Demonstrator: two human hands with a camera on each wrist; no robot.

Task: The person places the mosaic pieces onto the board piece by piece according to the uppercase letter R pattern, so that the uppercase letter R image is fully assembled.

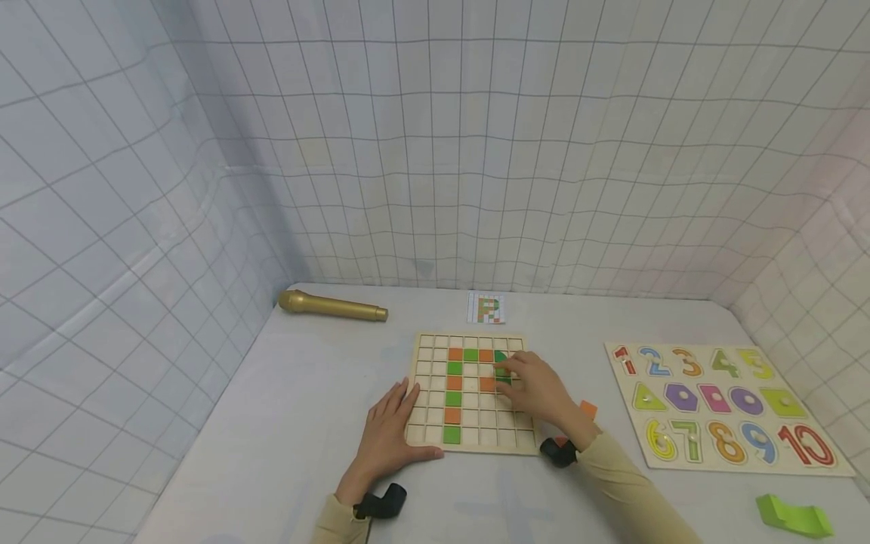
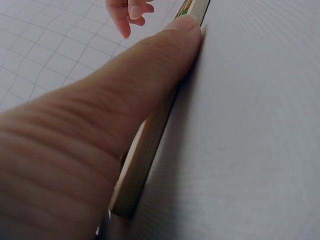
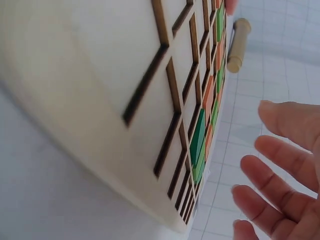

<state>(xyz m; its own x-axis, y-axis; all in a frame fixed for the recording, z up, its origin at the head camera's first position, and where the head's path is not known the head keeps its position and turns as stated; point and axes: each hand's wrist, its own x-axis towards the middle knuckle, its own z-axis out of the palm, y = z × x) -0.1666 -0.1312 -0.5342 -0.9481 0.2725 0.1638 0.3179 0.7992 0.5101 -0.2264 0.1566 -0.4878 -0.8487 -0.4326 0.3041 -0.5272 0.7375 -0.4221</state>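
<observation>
A wooden grid board (image 1: 470,417) lies flat on the table, with orange and green square tiles in a column and a short top row. Dark green pieces (image 3: 197,136), at least one with a rounded corner, sit at the right of this pattern. My left hand (image 1: 389,428) rests at the board's lower left corner, fingers along the left side and thumb (image 2: 170,45) on the front edge. Over the board's right part hovers my right hand (image 1: 538,388), its fingers loosely bent beside the dark green pieces. In the right wrist view nothing shows between those fingers.
Behind the board lies a small pattern card (image 1: 486,308). A gold microphone (image 1: 333,305) is at the back left. To the right are a number-and-shape puzzle (image 1: 693,384) and a green curved block (image 1: 794,517). Orange tiles (image 1: 587,409) lie near my right wrist.
</observation>
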